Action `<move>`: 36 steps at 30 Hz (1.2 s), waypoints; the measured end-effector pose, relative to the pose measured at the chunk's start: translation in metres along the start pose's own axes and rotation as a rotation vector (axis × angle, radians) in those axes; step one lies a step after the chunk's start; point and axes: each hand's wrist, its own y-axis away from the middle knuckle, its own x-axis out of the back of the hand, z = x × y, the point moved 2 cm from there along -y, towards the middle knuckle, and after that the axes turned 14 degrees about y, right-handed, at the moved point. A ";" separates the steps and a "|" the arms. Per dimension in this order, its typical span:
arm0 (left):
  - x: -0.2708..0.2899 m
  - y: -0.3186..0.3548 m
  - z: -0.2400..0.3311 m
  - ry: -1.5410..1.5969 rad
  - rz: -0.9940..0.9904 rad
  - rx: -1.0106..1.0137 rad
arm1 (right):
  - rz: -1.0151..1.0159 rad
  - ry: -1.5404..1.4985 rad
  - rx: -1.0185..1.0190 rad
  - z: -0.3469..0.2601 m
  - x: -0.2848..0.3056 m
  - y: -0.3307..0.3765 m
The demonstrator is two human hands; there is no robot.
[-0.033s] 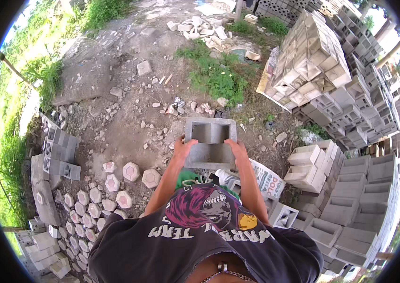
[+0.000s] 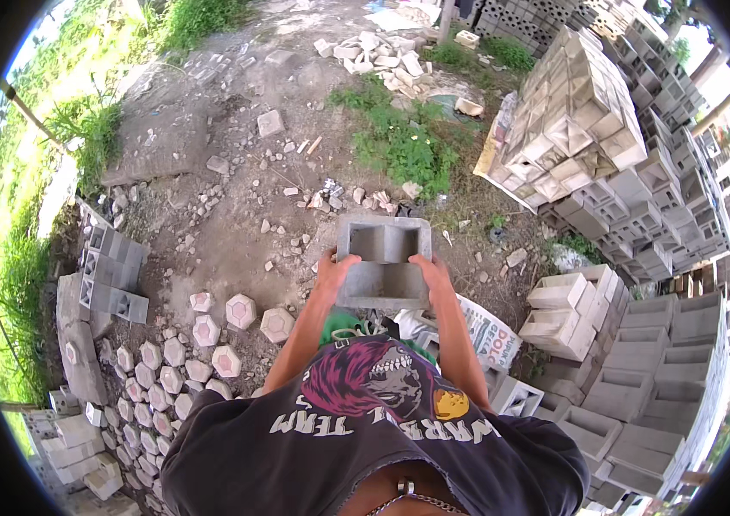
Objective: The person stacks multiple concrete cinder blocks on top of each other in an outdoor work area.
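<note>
A grey hollow concrete block (image 2: 384, 302) is held up in front of my body, with two of its cavities showing on the far side. My left hand (image 2: 333, 270) grips its left side, the thumb laid over the edge. On the opposite side my right hand (image 2: 435, 272) holds it the same way. The undersides of both hands and most of their fingers are hidden behind the block. Just below it, green cloth with a pale drawstring (image 2: 349, 328) shows at my waist.
Hexagonal pavers (image 2: 240, 311) lie in rows to the left, near a low stack of grey blocks (image 2: 114, 268). On the right stand pale blocks (image 2: 564, 322), rows of grey blocks (image 2: 631, 353) and a tall stack (image 2: 573, 112). A printed sack (image 2: 490, 331), rubble (image 2: 378, 58) and weeds (image 2: 412, 150) lie around.
The surroundings have shifted slightly to the right in the view. My hands and the concrete block keep the same place in front of me.
</note>
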 end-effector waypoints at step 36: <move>0.187 -0.064 0.049 0.614 1.155 -0.288 | -1.146 0.750 0.080 -0.201 -0.393 -0.180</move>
